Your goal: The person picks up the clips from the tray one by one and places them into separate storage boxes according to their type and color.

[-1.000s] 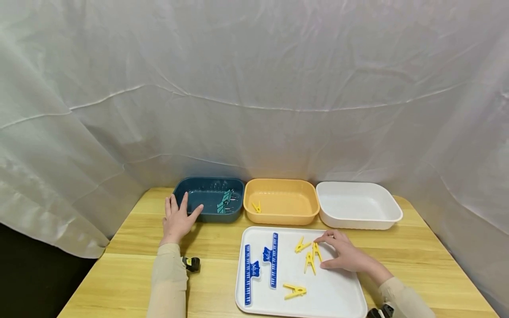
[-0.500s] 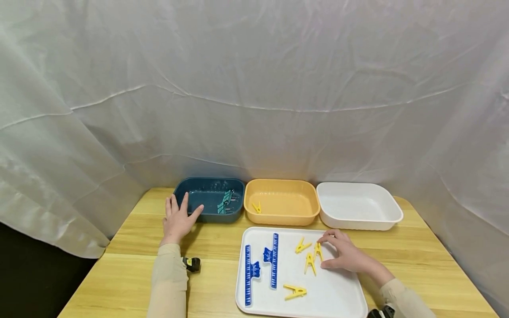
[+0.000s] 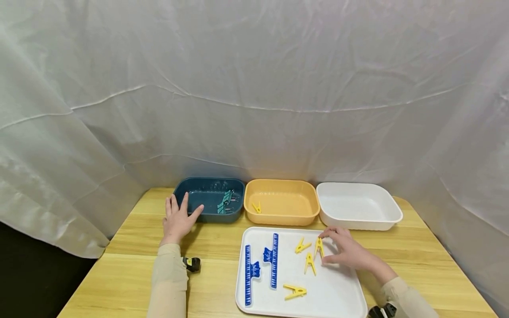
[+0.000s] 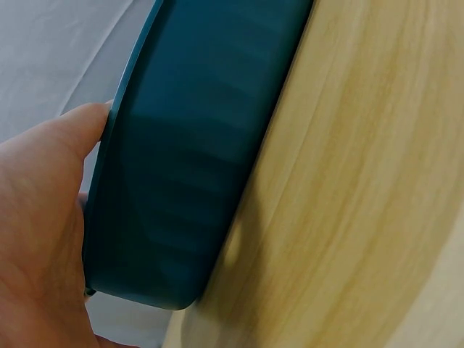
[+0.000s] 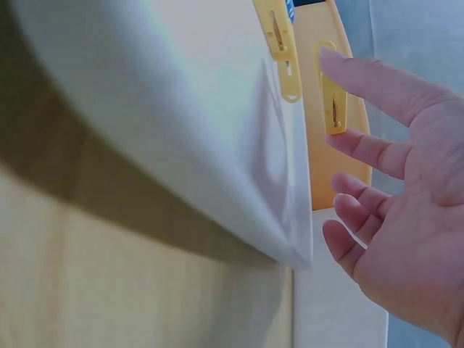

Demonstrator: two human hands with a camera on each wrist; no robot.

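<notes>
My right hand (image 3: 349, 251) pinches a yellow clothespin (image 5: 334, 94) between thumb and index finger, just over the white tray (image 3: 338, 296), with the other fingers loosely bent. Two more yellow clothespins (image 3: 303, 245) lie close by on the tray, and another clothespin (image 3: 295, 291) rests nearer its front edge. At the left of the tray are two blue-and-white long clips (image 3: 274, 260) with a piano-key pattern. My left hand (image 3: 176, 223) rests with spread fingers on the near-left rim of the dark teal bin (image 4: 188, 167).
Inside the teal bin sit several green clips (image 3: 226, 202) with metal wire. Beside it stands a yellow-orange bin (image 3: 282, 219) holding one yellow clothespin (image 3: 257, 207). A white bin (image 3: 359, 224) is at the right of the row. A curtain (image 3: 254, 88) hangs behind the wooden table (image 3: 214, 274).
My right hand closes thumb and index finger on the yellow clothespin and shifts it slightly back and to the right, away from the clothespin beside it. The left hand stays in place.
</notes>
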